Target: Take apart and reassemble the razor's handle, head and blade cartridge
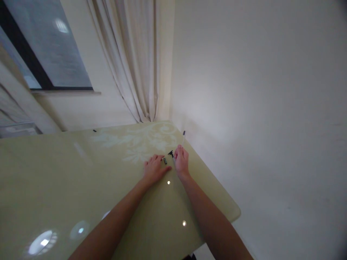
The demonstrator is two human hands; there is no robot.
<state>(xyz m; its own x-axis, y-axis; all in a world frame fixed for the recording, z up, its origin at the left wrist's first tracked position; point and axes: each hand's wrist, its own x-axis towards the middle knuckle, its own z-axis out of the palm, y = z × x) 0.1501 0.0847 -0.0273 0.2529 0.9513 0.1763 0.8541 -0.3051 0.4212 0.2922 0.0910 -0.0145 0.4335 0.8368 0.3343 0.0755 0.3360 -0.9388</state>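
Note:
My right hand (pixel 181 159) is closed around a thin white stick with a dark tip (pixel 184 133), which points up and away from me. Beside its fingers is a black T-shaped head on a grey handle, like a razor (pixel 170 153); the handle's lower end disappears behind the hand, and I cannot tell whether it is gripped too. My left hand (pixel 154 167) rests on the tabletop with thumb and fingers apart. Between that thumb and the fingertips lies a small dark oblong piece (pixel 165 161), close to the index finger; whether they touch is unclear.
The glossy yellow-green table (pixel 130 195) has a pale floral pattern and bright lamp reflections. Its right edge runs along a bare wall (pixel 260 108). A small black object (pixel 94 130) lies near the far edge. Curtains (pixel 135 65) and a window (pixel 59 43) are behind.

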